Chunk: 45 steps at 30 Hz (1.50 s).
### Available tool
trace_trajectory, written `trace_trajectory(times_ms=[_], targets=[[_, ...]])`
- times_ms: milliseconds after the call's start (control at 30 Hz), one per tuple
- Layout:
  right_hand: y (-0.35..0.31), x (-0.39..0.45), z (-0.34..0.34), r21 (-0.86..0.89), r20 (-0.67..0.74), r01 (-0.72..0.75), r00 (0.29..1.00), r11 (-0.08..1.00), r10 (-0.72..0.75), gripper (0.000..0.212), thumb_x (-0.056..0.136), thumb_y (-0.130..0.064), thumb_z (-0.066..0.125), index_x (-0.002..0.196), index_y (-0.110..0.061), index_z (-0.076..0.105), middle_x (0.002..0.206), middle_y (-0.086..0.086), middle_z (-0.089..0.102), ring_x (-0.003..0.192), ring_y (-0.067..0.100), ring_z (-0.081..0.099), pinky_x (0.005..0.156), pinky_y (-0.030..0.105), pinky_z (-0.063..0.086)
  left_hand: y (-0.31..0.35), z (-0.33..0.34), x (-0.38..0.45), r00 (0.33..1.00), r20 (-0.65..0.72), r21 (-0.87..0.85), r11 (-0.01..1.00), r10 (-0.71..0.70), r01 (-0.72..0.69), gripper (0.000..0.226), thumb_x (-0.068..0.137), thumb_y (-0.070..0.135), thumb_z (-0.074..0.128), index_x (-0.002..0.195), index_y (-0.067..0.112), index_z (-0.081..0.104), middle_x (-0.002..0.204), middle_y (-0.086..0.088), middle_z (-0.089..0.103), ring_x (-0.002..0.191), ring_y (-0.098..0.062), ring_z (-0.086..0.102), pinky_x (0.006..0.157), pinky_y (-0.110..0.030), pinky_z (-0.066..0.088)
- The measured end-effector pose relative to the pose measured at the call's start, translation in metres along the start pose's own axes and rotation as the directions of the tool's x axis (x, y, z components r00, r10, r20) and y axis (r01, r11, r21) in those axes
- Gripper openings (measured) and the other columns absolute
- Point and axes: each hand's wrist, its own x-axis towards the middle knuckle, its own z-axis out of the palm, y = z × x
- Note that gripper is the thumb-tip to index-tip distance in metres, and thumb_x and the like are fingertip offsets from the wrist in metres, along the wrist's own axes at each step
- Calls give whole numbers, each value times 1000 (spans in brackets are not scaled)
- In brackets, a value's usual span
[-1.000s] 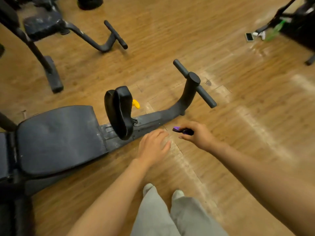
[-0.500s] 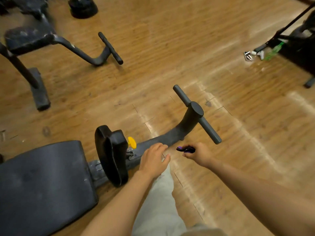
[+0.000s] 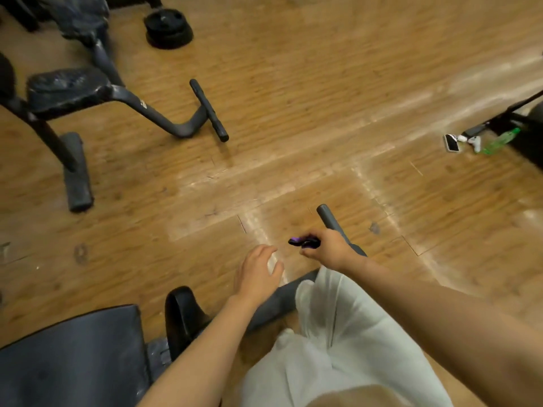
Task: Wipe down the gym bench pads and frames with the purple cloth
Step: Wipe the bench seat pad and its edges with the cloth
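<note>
Gripping the purple cloth (image 3: 302, 241) bunched small in my right hand (image 3: 329, 251), fingers curled round it, I had it just over the near bench's foot bar (image 3: 326, 216). Cloth was off the metal as far as I could tell; blur made contact hard to call. Left hand (image 3: 258, 270) hung beside it, fingers loosely spread, holding nothing, above the bench's frame tube (image 3: 282, 295).

Risks, my read: cloth was wadded so tight only a scrap showed, so a swipe would prob cover little of the bar and leave strips untouched. My trouser leg (image 3: 329, 333) lay across the frame tube nearer me than the foot bar, so that stretch could get skipped or I'd trip stepping over. Seat pad (image 3: 73, 356), left of the foot bar and close to me, looked dusty w/ grey smears; can't say if wiped yet. The upright pad (image 3: 182, 312) sat btwn it and the tube.

Surface: worn wood-plank floor (image 3: 323, 113), scuffed, pale tape-like lines crossing beyond the foot bar. Far left of the bar stood a second bench (image 3: 67, 89), cracked pad. Weight plates (image 3: 169, 27) lay far beyond. Far right of the bar: a phone (image 3: 452, 143) and green bottle (image 3: 499, 141) on the floor, by dark equipment.
</note>
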Motion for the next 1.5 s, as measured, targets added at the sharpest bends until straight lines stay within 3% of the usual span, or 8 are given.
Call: trace_trajectory(times_ms=[167,333,500,700,867,967,1133,1500], targets=[[-26,50,-10,-58,127,83,989,995,-75,28,83,-13,70,111,-9,67,108,8,69,103,21,62,89,30,48,3,-29,34,995,-64,-16,997,-73,72,40,96,40,49,132,25,53,143,6,45,133,-15,40,106,-31,35],[-54,121,-17,-105,233,174,961,979,-146,28,85,-13,68,113,-10,64,105,2,63,94,13,56,66,15,38,-15,-56,89,974,-121,-40,982,-189,186,41,95,44,48,132,26,53,141,8,47,130,-15,42,105,-35,39],[-81,227,-34,-101,279,214,944,972,-179,27,83,-11,69,109,-10,65,101,4,65,92,16,59,68,17,36,-25,-90,176,942,-185,-8,959,-279,283,40,95,44,49,130,26,54,141,7,47,130,-16,43,103,-30,38],[-128,362,-74,-101,299,243,932,965,-204,28,80,-12,73,107,-10,67,104,7,67,93,16,61,71,17,39,-29,-148,296,907,-172,-11,921,-385,389,46,94,48,48,135,27,49,146,7,42,134,-16,39,107,-34,36],[-186,442,-100,-169,333,306,912,937,-238,29,83,-16,71,111,-11,65,100,5,64,85,13,55,58,14,37,-34,-207,357,887,-262,-48,923,-381,383,45,95,45,48,136,27,49,148,8,39,136,-15,36,109,-33,34],[-219,485,-101,-171,367,359,888,918,-279,30,82,-16,72,111,-10,66,106,7,67,88,13,56,69,16,36,-50,-234,386,852,-325,-94,911,-410,402,40,94,42,52,132,26,53,144,7,45,133,-15,41,106,-31,37],[-274,555,-89,-185,404,396,865,899,-298,28,81,-17,73,109,-13,67,99,2,64,90,14,58,72,17,38,-83,-274,437,808,-349,-147,879,-475,454,46,95,42,50,137,22,49,148,5,40,135,-16,38,107,-30,35],[-434,727,-55,-278,422,393,870,877,-256,34,81,-17,73,114,-12,65,108,6,66,100,20,61,86,29,50,-208,-401,592,803,-322,-216,864,-502,454,47,92,42,53,135,24,50,146,5,43,130,-20,44,104,-36,40]])
